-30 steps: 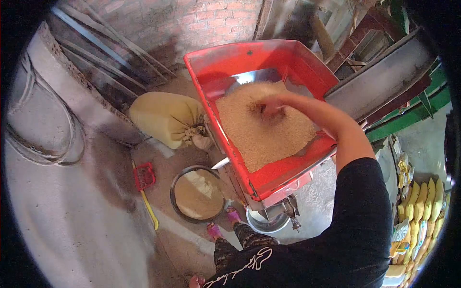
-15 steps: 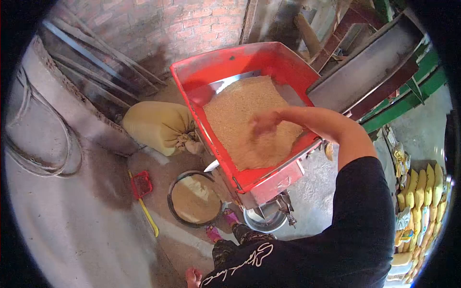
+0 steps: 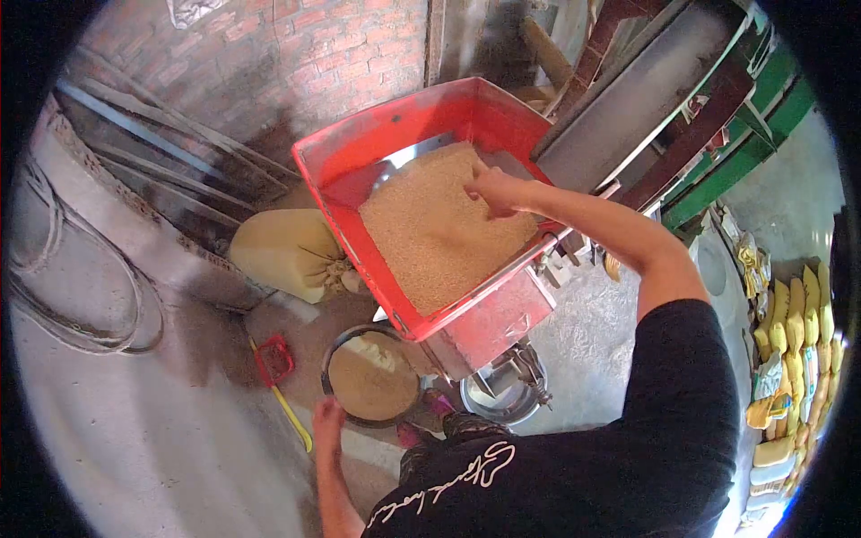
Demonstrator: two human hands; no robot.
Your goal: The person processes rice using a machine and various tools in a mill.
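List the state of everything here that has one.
grain, loose sloping heap
red hopper, largely filled with grain
right hand, fingers down on the grain
round basin, on the floor, partly filled
left hand, low beside the round basin's rim
yellow sack, tied shut, lying on its side
metal bowl, upright under the red hopper

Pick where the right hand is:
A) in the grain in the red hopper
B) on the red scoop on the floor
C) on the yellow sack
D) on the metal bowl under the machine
A: the right hand is on the grain inside the red hopper, while the left hand is down by the round basin.
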